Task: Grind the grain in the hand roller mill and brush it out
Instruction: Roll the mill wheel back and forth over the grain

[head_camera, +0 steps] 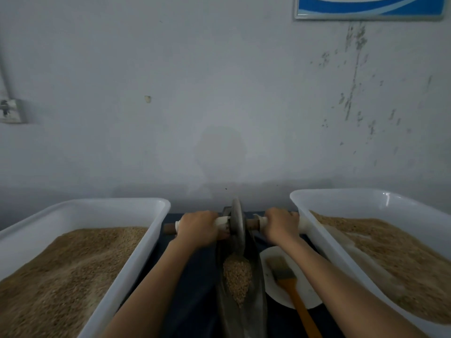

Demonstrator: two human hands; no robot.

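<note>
Grey wall; tubs flank mill; both hands' grip holds axle.

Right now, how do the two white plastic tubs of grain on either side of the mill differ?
The left white plastic tub is heaped nearly to its rim; the right white plastic tub sits lower-filled, with bare inner wall showing. The left sits nearer the camera; the right reaches farther back. Both hold tan grain.
</note>
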